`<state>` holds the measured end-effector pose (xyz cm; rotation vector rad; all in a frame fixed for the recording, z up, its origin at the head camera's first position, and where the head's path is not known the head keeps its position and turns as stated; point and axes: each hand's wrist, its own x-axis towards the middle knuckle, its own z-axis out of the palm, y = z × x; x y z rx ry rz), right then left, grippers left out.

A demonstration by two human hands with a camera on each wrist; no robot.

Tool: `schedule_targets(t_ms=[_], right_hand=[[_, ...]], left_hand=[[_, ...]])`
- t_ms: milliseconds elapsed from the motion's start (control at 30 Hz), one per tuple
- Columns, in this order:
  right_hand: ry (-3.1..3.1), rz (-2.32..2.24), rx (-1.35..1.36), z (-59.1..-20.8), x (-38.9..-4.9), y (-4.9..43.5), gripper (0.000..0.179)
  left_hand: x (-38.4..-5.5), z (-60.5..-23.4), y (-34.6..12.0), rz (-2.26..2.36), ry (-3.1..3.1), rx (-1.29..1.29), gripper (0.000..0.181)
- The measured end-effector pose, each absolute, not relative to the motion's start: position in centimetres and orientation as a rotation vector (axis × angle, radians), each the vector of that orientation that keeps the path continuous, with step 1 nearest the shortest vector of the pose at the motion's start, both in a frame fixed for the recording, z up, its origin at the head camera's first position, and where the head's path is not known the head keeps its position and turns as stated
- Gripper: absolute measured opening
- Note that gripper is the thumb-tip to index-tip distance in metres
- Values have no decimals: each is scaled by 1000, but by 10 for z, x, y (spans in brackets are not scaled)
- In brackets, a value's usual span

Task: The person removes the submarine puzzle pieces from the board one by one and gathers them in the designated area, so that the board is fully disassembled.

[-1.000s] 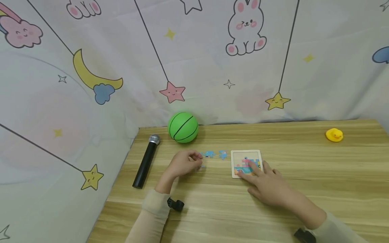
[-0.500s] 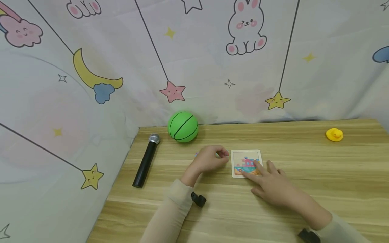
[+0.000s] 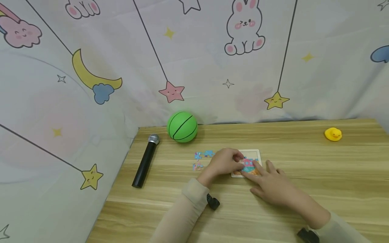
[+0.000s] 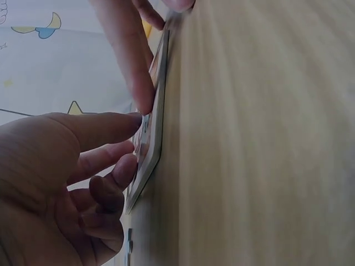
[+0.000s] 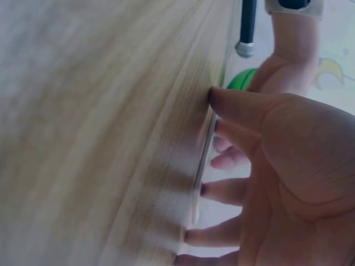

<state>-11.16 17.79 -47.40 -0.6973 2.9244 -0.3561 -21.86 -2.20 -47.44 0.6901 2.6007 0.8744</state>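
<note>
A small jigsaw puzzle in a pale square frame tray (image 3: 252,150) lies on the table, with pink, teal and orange pieces in its lower part. My left hand (image 3: 224,162) is over the tray's left side, thumb and index finger pinching a puzzle piece (image 4: 145,123), mostly hidden by the fingertips. The right hand (image 3: 273,187) reaches in from the right with fingers spread; its index and middle fingertips rest on the puzzle, and its thumb (image 5: 238,102) touches the table. Loose blue and pink puzzle pieces (image 3: 208,153) lie left of the tray.
Behind the loose pieces sits a green ball (image 3: 182,127), with a black microphone (image 3: 146,162) to its left. A yellow rubber duck (image 3: 333,134) stands at the far right. A patterned cloth (image 3: 200,67) hangs along the table's back edge.
My left hand has moved right, from the loose pieces to the puzzle tray. The right hand has stayed almost in place, its fingertips shifting slightly on the puzzle.
</note>
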Motion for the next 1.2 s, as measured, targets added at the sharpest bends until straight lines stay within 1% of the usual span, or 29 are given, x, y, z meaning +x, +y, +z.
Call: schedule_targets(t_ms=[133, 400, 667, 1033, 1200], right_hand=[[2916, -366, -684, -474, -111, 178, 55], [2930, -345, -698, -475, -112, 178, 56], [2925, -329, -696, -475, -113, 177, 55], [2936, -315, -708, -474, -112, 178, 56], [2932, -316, -711, -474, -113, 178, 56]], left_hand=[[-217, -475, -18, 846, 2623, 666, 23], [-219, -477, -15, 857, 2621, 636, 21], [-219, -477, -14, 822, 2650, 666, 21], [-216, -476, -14, 952, 2640, 700, 6], [-214, -475, -17, 1024, 2639, 708, 5]])
